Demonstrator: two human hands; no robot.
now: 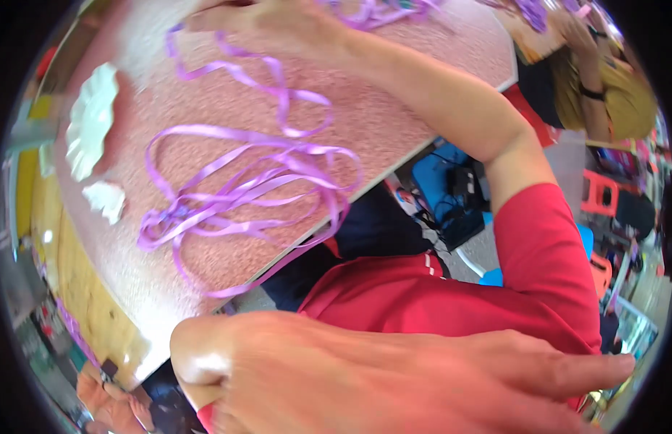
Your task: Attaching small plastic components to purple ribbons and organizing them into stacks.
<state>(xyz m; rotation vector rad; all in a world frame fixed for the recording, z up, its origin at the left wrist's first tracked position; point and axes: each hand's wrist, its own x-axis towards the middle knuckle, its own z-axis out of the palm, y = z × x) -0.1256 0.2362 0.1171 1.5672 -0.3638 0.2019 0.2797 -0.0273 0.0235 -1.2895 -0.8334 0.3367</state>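
Past the tangled shiny purple ribbon (242, 188), your right hand (278, 22) reaches out, grip unclear; your left hand (394, 376) lies flat, fingers together.

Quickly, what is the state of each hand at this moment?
Left hand: open, fingers stretched out, holding nothing.
Right hand: on the purple ribbon; grip cannot be told.

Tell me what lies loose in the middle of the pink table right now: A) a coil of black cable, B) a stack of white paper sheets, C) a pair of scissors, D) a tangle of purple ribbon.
D: a tangle of purple ribbon loops across the pink table, with one strand hanging over the near edge; no cable, paper sheets or scissors show there.
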